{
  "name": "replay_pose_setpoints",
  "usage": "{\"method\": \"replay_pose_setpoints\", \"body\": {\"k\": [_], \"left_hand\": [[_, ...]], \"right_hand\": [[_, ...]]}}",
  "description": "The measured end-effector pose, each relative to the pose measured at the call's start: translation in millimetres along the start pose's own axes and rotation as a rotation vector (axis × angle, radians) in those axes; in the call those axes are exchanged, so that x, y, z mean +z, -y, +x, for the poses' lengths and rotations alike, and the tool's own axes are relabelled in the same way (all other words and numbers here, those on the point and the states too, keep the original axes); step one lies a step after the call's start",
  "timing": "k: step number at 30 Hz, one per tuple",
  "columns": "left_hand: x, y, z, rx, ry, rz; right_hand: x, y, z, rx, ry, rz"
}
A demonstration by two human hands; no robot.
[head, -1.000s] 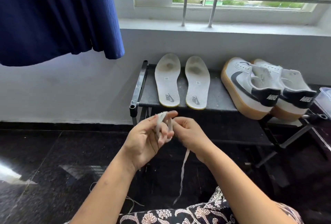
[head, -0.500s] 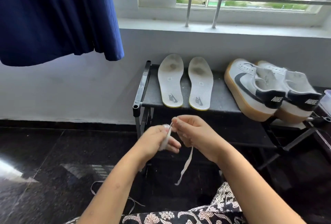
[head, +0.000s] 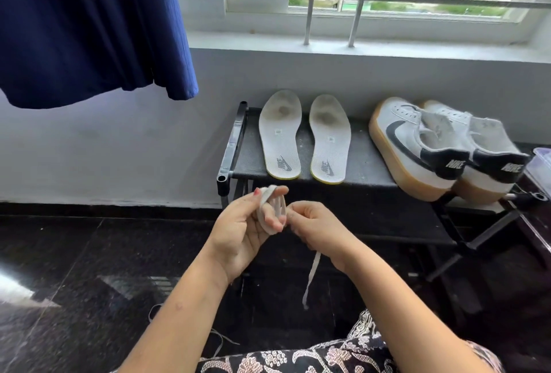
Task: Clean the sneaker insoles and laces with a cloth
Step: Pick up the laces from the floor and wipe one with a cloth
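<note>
A white shoelace is wound in loops around the fingers of my left hand, which is raised palm-up in front of the rack. My right hand pinches the same lace just right of the loops; its free tail hangs below that hand. Two grey-white insoles lie side by side on the black rack's top shelf. A second lace lies on the floor near my lap. No cloth is visible.
A pair of white sneakers with gum soles stands on the rack's right end. A clear plastic box sits at the far right edge. A blue garment hangs upper left. The floor is dark polished stone; a barred window is behind.
My left hand has turned from fingers-down to palm-up and lifted, with more lace wound on its fingers. The hanging tail below my right hand is shorter than a second ago.
</note>
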State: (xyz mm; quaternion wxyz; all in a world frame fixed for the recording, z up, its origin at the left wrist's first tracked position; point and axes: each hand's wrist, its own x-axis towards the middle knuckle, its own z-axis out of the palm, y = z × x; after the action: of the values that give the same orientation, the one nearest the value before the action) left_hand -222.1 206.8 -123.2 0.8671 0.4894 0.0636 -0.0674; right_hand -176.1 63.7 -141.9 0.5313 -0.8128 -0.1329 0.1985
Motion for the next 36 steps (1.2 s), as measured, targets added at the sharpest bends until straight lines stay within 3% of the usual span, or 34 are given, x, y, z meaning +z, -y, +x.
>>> {"method": "replay_pose_setpoints", "body": {"k": [5, 10, 15, 21, 24, 36], "left_hand": [[-8, -3, 3, 0.09, -0.131, -0.074], [-10, 2, 6, 0.133, -0.23, 0.065], [-4, 9, 7, 0.134, -0.163, 0.44], [-2, 15, 6, -0.06, 0.017, 0.653], [-2, 13, 4, -0.087, 0.054, 0.653], [-5, 12, 5, -0.144, 0.083, 0.473]], "right_hand": [[11, 3, -5, -0.004, 0.172, -0.088], [4, 12, -9, -0.056, 0.253, 0.012], [-4, 14, -10, -0.116, 0.193, 0.113], [-6, 7, -5, -0.132, 0.045, 0.065], [-8, 0, 0, -0.094, -0.039, 0.025], [-1, -7, 6, -0.091, -0.108, 0.052]]}}
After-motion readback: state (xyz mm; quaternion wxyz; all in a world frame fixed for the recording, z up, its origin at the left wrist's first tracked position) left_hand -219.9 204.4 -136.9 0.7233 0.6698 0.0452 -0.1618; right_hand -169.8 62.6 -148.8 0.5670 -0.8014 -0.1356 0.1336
